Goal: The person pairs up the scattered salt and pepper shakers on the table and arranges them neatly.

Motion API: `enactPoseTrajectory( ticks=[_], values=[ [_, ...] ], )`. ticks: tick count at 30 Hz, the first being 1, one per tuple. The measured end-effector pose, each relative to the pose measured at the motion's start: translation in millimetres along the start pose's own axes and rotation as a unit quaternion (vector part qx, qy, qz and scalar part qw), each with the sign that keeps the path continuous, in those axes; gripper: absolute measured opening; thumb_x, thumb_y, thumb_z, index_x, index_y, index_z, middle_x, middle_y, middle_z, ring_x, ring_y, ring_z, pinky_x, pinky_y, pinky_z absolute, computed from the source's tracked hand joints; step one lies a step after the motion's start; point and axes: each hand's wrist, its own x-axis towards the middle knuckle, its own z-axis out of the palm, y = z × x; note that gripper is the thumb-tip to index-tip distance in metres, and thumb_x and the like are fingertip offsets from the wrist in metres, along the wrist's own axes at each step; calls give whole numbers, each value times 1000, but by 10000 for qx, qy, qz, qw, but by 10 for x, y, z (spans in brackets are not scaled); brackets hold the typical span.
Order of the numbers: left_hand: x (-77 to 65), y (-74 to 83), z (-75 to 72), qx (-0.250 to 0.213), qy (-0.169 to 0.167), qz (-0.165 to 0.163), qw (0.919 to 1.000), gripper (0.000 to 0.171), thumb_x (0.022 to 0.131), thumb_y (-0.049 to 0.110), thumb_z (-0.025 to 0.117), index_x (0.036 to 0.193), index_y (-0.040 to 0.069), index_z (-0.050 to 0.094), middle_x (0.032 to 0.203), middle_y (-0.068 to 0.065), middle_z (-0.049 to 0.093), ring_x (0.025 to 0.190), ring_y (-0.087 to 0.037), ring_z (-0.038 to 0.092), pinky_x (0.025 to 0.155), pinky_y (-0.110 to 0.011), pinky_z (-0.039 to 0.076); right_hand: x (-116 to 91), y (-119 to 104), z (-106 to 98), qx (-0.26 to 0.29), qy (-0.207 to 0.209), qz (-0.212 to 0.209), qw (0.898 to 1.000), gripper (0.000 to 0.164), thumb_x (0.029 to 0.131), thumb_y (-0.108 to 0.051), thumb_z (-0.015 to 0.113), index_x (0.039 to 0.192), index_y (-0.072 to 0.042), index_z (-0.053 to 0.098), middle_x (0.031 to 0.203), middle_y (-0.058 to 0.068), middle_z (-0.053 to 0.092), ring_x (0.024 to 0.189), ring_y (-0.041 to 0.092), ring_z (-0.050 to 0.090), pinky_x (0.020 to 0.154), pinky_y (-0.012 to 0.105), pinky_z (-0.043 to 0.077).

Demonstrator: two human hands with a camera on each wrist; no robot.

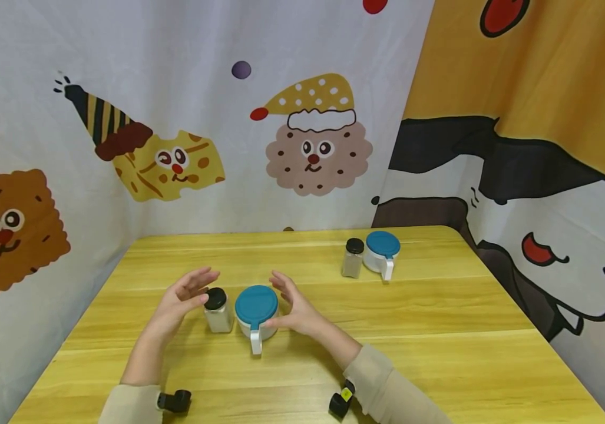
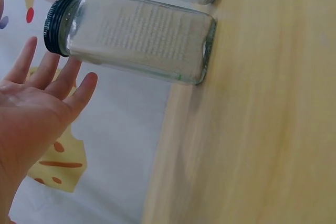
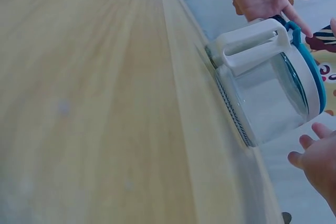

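Observation:
A glass jar with a black lid [image 1: 218,318] and a glass container with a teal lid and white handle [image 1: 257,306] stand side by side on the table. My left hand [image 1: 179,300] is at the left of the jar, fingers spread and relaxed, thumb close to the black lid. In the left wrist view the jar [image 2: 142,38] shows clear glass with raised lettering and pale contents. My right hand [image 1: 297,309] is at the right of the handled container, its fingers apart and loosely bent, thumb near the lid's edge. The right wrist view shows this container [image 3: 270,90] between both hands.
Farther back on the right stand a second black-lidded jar [image 1: 353,258] and a second teal-lidded container [image 1: 382,252] with a white handle. The wooden table [image 1: 429,330] ends at a cartoon-printed curtain [image 1: 185,53] behind. Small black devices sit at both wrists.

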Motion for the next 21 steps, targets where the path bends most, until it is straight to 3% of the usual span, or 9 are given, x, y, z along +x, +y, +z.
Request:
enactPoseTrajectory(
  ticks=[7,21],
  values=[
    [0,72,19,-237,-15,179,9996,51,94,-8,51,143,-4,36,140,-12,49,123,-11,48,97,-23,40,-22,-38,-14,-69,115,-95,9999,100,79,-17,80,150,3,13,151,25,23,139,39,19,109,57,17],
    [18,180,93,-272,108,207,9994,57,92,-13,49,145,1,35,145,-23,39,130,-19,40,99,-22,37,-78,-54,-97,-294,435,-49,9986,97,78,1,77,150,4,12,152,24,23,140,37,20,110,52,19]
  ],
)
